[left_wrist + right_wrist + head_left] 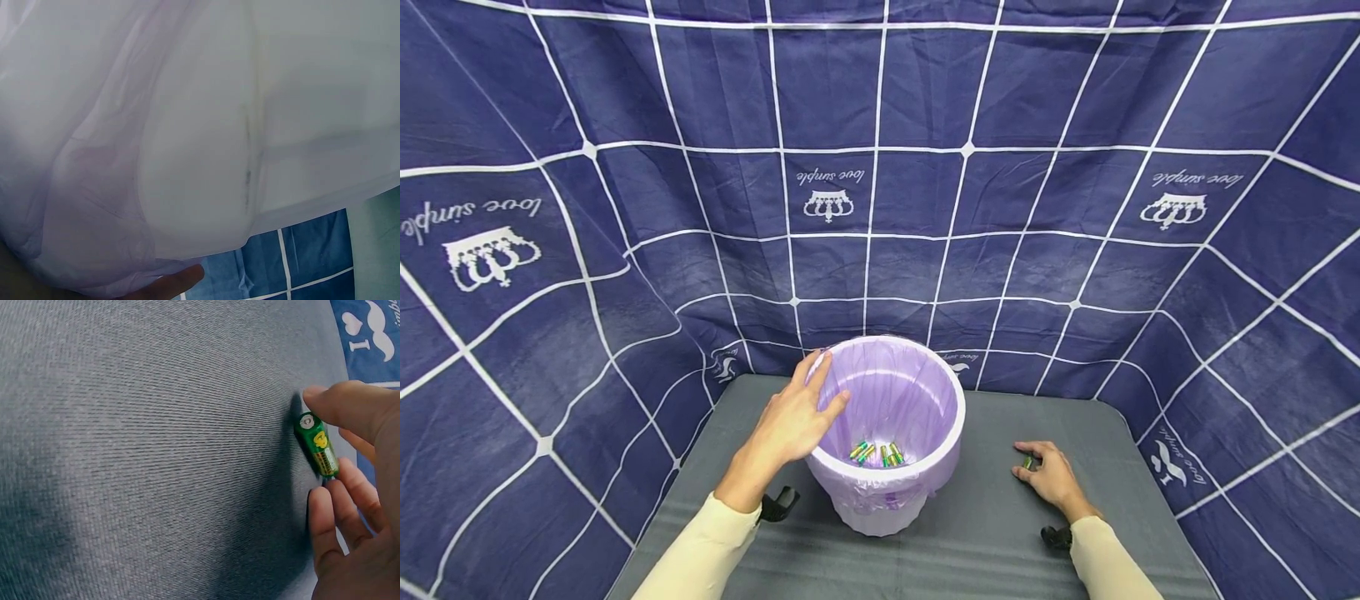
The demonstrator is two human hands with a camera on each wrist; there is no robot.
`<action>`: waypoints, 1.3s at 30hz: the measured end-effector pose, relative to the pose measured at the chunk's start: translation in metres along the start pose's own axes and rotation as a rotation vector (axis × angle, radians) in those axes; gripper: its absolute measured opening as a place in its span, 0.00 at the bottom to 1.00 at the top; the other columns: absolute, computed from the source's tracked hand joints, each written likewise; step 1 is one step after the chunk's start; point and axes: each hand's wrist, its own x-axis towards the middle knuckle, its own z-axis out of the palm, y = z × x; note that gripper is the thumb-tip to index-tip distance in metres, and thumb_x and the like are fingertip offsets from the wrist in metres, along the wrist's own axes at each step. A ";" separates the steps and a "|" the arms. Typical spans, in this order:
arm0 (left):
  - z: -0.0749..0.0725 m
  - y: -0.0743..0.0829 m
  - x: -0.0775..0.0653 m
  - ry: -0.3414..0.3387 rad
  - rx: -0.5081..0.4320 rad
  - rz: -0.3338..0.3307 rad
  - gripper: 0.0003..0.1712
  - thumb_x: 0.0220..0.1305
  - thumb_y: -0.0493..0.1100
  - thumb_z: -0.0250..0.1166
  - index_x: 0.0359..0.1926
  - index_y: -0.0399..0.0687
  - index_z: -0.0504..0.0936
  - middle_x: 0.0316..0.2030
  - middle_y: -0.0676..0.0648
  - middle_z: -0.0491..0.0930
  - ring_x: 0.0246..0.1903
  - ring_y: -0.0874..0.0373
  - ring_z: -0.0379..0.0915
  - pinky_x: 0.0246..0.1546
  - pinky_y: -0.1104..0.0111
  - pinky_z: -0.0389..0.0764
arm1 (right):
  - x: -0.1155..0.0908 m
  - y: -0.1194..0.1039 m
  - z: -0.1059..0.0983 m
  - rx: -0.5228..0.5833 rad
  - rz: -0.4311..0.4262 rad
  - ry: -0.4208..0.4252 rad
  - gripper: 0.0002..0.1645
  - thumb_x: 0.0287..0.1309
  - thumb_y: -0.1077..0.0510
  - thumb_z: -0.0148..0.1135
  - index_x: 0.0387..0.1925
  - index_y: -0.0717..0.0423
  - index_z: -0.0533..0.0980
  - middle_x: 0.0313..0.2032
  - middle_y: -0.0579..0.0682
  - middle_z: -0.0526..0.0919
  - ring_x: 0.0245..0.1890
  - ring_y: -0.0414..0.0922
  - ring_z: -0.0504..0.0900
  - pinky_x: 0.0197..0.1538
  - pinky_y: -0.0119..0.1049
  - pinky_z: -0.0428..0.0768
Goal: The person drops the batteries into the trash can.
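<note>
A white bin lined with a thin purple bag stands upright on the grey cloth surface, several green-and-gold batteries lying at its bottom. My left hand rests at the bin's left rim, fingers fairly straight, thumb extended over the opening. One of its fingertips shows beside the bin's outer wall in the left wrist view. To the right of the bin, my right hand is low over the cloth. A single green battery lies between its thumb and fingers, a small gap showing at the thumb.
The grey cloth surface extends around the bin. Dark blue curtains with white grid lines enclose it at the back and both sides. The back curtain hangs close behind the bin. Black straps are at both wrists.
</note>
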 end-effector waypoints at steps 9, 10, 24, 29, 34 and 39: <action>0.001 0.000 0.000 0.003 -0.002 -0.001 0.46 0.90 0.65 0.57 0.95 0.50 0.59 0.94 0.40 0.53 0.74 0.20 0.79 0.72 0.22 0.77 | -0.004 0.005 0.002 0.052 0.030 0.036 0.29 0.62 0.59 0.90 0.64 0.57 0.92 0.63 0.63 0.88 0.61 0.56 0.88 0.54 0.32 0.86; 0.001 0.000 0.000 0.003 0.000 0.000 0.47 0.90 0.65 0.57 0.95 0.50 0.59 0.94 0.40 0.53 0.75 0.20 0.79 0.72 0.22 0.78 | -0.005 0.006 0.002 0.060 0.034 0.036 0.29 0.61 0.59 0.90 0.64 0.56 0.92 0.63 0.62 0.88 0.61 0.56 0.89 0.54 0.31 0.87; 0.001 0.000 0.000 -0.001 0.010 -0.002 0.47 0.90 0.66 0.56 0.95 0.49 0.58 0.94 0.40 0.54 0.75 0.22 0.79 0.71 0.21 0.78 | -0.013 0.011 0.001 0.077 0.043 0.076 0.24 0.61 0.58 0.91 0.58 0.55 0.94 0.58 0.59 0.91 0.56 0.52 0.95 0.57 0.31 0.91; 0.002 -0.001 0.000 -0.004 0.005 -0.002 0.47 0.90 0.66 0.56 0.95 0.49 0.58 0.94 0.40 0.53 0.77 0.23 0.78 0.72 0.21 0.77 | -0.013 0.011 0.003 0.101 0.024 0.107 0.22 0.61 0.59 0.91 0.56 0.56 0.95 0.58 0.58 0.91 0.53 0.43 0.94 0.55 0.25 0.90; 0.002 -0.001 0.000 -0.004 0.004 -0.002 0.47 0.90 0.66 0.57 0.95 0.50 0.58 0.94 0.40 0.54 0.74 0.20 0.80 0.71 0.22 0.78 | -0.012 0.008 0.004 0.152 0.006 0.125 0.22 0.63 0.61 0.89 0.57 0.58 0.94 0.59 0.59 0.90 0.54 0.38 0.92 0.56 0.21 0.89; 0.002 -0.002 0.001 -0.002 0.008 0.000 0.47 0.90 0.66 0.56 0.95 0.50 0.58 0.94 0.40 0.54 0.73 0.20 0.80 0.70 0.23 0.79 | -0.012 0.002 0.000 0.214 0.002 0.138 0.23 0.64 0.61 0.89 0.59 0.60 0.93 0.62 0.60 0.89 0.55 0.38 0.94 0.56 0.17 0.86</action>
